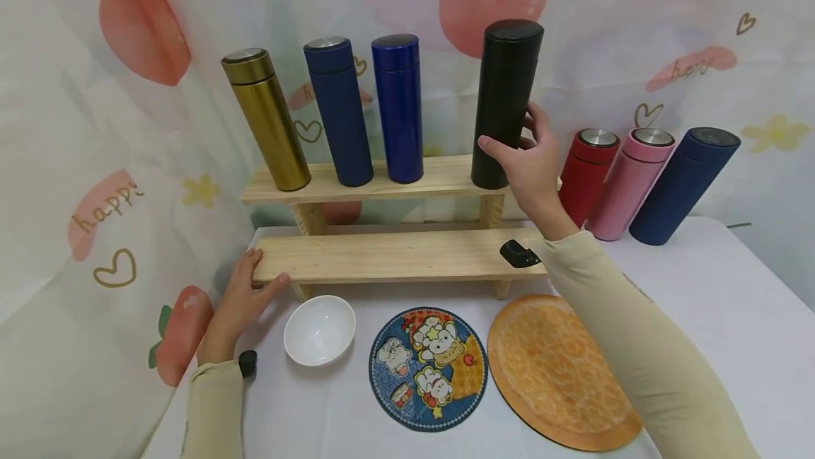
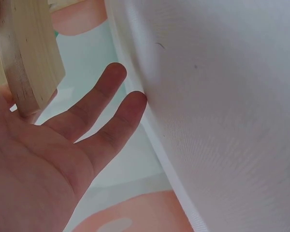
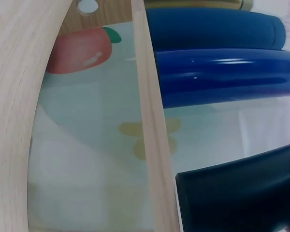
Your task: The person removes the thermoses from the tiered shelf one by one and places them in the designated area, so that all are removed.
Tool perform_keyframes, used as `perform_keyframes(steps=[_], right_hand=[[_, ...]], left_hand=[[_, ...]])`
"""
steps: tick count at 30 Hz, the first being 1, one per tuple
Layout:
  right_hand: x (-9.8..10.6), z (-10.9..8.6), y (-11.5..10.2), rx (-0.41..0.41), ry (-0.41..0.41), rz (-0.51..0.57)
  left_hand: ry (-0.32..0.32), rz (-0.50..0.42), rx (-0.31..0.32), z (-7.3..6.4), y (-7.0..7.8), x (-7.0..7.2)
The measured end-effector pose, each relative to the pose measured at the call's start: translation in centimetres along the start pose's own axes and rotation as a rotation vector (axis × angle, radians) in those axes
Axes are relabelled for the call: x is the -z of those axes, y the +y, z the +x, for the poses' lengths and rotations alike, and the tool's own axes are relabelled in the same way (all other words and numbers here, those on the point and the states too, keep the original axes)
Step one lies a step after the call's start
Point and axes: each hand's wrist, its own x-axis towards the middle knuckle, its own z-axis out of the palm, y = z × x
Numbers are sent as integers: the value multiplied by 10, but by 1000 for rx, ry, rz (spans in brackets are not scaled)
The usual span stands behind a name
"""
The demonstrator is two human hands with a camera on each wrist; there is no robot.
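Observation:
My right hand [image 1: 531, 165] grips the lower part of a black vacuum flask [image 1: 507, 98], thumb at its front and fingers round its right side. The flask stands upright at the right of the upper tier of a two-tier wooden shelf [image 1: 401, 255]; its base is right at the plank in the right wrist view. My left hand [image 1: 245, 300] holds the left end of the lower plank, the thumb along its front edge. In the left wrist view two fingers [image 2: 118, 113] stretch out past the plank end [image 2: 31, 58]. Gold [image 1: 267, 123], dark blue [image 1: 339, 112] and glossy blue [image 1: 398, 109] flasks share the upper tier.
Red [image 1: 588, 172], pink [image 1: 630, 183] and navy [image 1: 684, 187] flasks stand right of the shelf. A white bowl [image 1: 320, 330], a round cartoon mat [image 1: 428, 368] and a round orange-brown mat [image 1: 560, 374] lie in front. A small black object [image 1: 518, 254] shows by the lower plank's right end.

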Motion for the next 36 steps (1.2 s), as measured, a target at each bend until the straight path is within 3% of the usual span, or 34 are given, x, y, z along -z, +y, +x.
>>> perform_keyframes(steps=[18,31,36], right_hand=[[66,-22,-9,7,182,-20],[106,-38,-8,-32,218,-153],[116,-45,-2,-58,219,-156]], left_hand=[[7,-6,-17,-2,-1,-1],[6,11,-27,-1,-3,-1],[1,18,-25,-1,-2,-1]])
